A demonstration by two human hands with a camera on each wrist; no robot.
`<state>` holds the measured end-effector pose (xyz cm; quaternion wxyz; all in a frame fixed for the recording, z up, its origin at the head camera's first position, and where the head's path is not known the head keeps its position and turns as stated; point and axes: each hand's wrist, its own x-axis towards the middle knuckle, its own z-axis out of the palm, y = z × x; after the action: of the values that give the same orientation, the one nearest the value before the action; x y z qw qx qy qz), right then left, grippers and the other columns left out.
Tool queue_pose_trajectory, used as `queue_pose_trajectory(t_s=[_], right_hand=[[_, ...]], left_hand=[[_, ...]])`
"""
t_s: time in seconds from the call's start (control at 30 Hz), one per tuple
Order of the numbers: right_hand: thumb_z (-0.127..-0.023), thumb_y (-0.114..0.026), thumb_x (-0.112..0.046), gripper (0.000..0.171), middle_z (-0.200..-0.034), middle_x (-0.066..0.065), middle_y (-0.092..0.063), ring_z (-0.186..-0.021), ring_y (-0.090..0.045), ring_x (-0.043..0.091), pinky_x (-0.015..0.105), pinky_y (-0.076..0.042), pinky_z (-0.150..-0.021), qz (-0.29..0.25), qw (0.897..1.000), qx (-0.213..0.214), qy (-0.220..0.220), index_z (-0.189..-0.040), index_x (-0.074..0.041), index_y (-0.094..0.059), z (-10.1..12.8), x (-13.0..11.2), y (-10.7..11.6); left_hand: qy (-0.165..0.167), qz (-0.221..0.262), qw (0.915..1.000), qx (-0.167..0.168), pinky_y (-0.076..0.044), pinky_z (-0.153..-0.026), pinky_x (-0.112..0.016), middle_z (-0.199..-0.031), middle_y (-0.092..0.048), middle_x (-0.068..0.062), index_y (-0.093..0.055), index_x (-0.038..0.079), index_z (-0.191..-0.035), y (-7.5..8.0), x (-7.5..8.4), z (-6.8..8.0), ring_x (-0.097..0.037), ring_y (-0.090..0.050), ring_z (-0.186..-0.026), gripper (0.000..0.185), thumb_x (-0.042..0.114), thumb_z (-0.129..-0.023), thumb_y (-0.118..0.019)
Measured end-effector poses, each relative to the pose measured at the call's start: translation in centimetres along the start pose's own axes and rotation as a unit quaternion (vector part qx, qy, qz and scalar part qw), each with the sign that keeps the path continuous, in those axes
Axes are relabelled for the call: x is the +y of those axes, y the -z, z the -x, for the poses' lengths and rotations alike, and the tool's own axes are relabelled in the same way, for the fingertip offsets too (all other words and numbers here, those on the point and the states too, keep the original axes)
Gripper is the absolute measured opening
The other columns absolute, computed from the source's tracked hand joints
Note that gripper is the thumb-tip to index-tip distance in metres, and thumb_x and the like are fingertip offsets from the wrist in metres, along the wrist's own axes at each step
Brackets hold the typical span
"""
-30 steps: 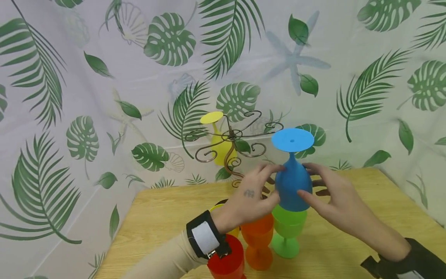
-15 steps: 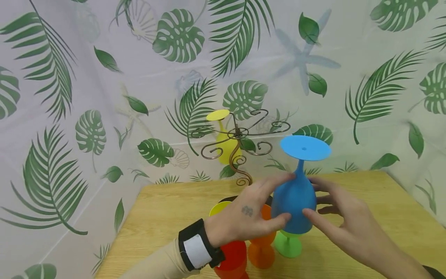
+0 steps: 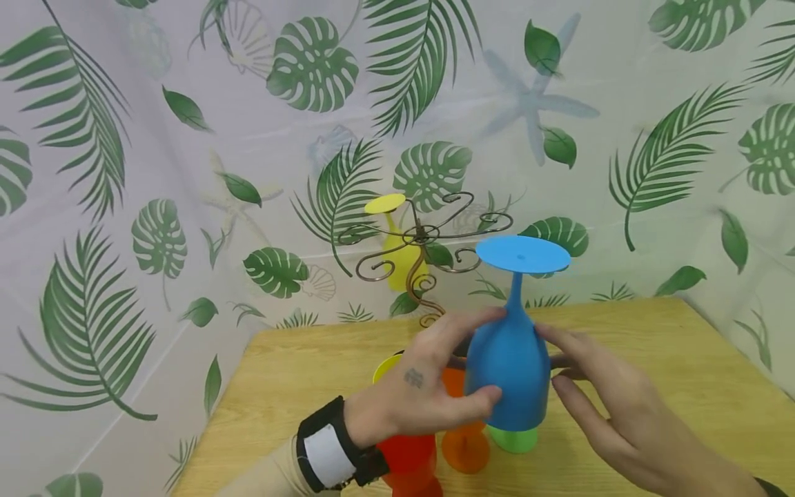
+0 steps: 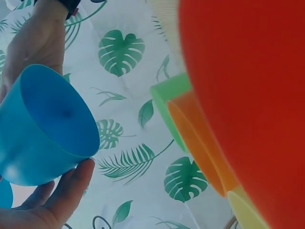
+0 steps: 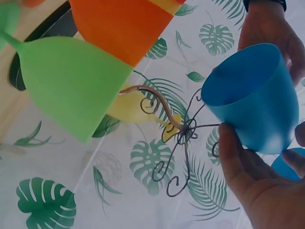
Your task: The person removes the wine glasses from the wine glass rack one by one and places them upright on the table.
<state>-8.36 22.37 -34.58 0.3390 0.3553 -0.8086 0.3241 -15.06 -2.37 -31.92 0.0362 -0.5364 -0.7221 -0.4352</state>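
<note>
An upside-down blue goblet (image 3: 509,359) hangs above the table, its round foot on top. My left hand (image 3: 481,355) grips its bowl from the left, thumb in front and fingers behind. From the right, my right hand (image 3: 549,359) holds the same bowl with thumb and fingertips. The left wrist view looks into the blue goblet (image 4: 43,129) with my thumb under its rim. In the right wrist view the blue goblet (image 5: 252,95) sits between both hands.
Under the hands stand a green goblet (image 3: 513,438), an orange one (image 3: 464,449), a red one (image 3: 410,462) and a yellow one (image 3: 386,367). On the wooden table (image 3: 652,359) behind them, a bronze wire rack (image 3: 422,238) carries a hanging yellow goblet (image 3: 397,259). Leaf-print cloth walls surround it.
Both hands have carried the blue goblet down and a little left. It tilted on the way, now stands nearly upright, and hides the green goblet's bowl.
</note>
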Motion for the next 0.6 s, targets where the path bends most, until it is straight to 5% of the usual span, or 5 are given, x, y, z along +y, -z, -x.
queue_pose_trajectory(t_s=[0.07,0.2,0.6], right_hand=[[-0.108,-0.05,-0.017,0.041,-0.134,0.012,-0.063,-0.104,-0.066,0.004,0.01,-0.052,-0.088,0.02,0.999,0.022,0.033,-0.143,0.004,-0.053,0.0,0.1,0.1],[-0.11,-0.042,-0.037,0.053,-0.124,0.017,-0.065,-0.107,-0.061,0.001,0.008,-0.052,-0.085,0.07,0.991,0.06,0.095,-0.131,0.007,-0.063,-0.4,0.4,0.1],[-0.106,-0.054,-0.038,0.053,-0.129,0.032,-0.059,-0.139,-0.05,0.015,0.018,-0.038,-0.114,0.071,0.973,0.09,0.201,-0.123,0.012,-0.061,-1.4,-0.4,0.5]], left_hand=[[-0.001,0.009,1.0,-0.002,-0.056,-0.09,-0.022,-0.147,-0.048,-0.014,-0.033,0.017,-0.156,0.2,0.2,-0.2,-0.022,-0.061,-0.125,0.075,0.015,-0.09,-0.068],[0.004,0.031,0.9995,-0.004,-0.058,-0.089,-0.024,-0.148,-0.05,-0.015,-0.033,0.017,-0.155,0.3,0.6,-0.2,-0.021,-0.065,-0.12,0.074,0.016,-0.09,-0.067],[0.076,0.095,0.9913,-0.051,-0.06,-0.081,-0.027,-0.142,-0.056,-0.017,-0.031,0.022,-0.158,1.0,2.5,0.0,-0.015,-0.066,-0.115,0.072,0.047,-0.096,-0.055]])
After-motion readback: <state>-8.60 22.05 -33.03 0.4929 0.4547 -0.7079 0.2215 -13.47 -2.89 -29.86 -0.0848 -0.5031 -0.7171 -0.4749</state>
